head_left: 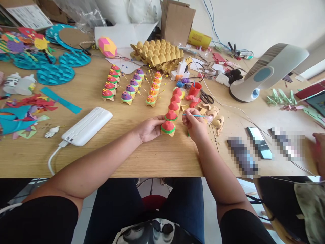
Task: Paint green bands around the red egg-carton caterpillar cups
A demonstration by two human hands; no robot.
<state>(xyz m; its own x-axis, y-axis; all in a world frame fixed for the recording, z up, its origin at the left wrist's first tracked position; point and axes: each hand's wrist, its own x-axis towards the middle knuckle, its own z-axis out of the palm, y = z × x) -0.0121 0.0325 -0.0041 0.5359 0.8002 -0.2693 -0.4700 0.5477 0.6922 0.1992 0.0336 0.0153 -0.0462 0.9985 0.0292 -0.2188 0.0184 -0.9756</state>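
My left hand [149, 128] is closed on the near end of a row of egg-carton cups painted red with green bands [168, 127], steadying it on the wooden table [122, 149]. My right hand [194, 124] pinches a thin blue paintbrush [196, 115] just right of the nearest cup, its tip pointing right. The row [175, 100] runs away from me toward a small red paint cup [195, 89].
Three finished painted rows [132, 87] stand farther back, before a bare egg tray [157, 54]. Scissors [207, 97], carton scraps [215, 117], a white power bank [87, 125], a desk fan [264, 73], a phone [259, 142] and teal paper crafts [56, 73] lie around. Another person's hand [320, 149] is at right.
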